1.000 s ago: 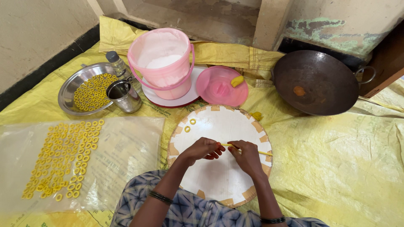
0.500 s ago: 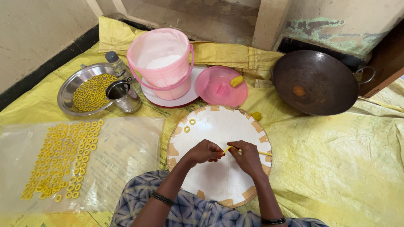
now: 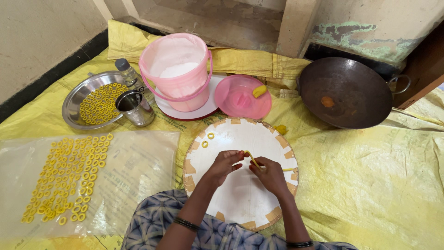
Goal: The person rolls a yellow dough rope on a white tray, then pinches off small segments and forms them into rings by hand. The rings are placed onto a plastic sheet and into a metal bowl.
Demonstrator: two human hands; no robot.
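Pinching a thin yellow dough strip (image 3: 252,159), the left hand (image 3: 225,165) and right hand (image 3: 270,173) are held fingertip to fingertip over a round white board (image 3: 231,203). Two dough rings (image 3: 207,140) are seen just beyond the left hand.

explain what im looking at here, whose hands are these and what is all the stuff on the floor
One camera worn on a person's head looks down at their own two bare hands. The left hand and right hand pinch a thin yellow dough strip over a round white board. Two finished rings lie on the board. To the left, a clear plastic sheet holds many yellow rings, and a steel plate holds more beside a steel cup. Behind stand a pink bucket, its pink lid and a dark wok, all on yellow sheeting.
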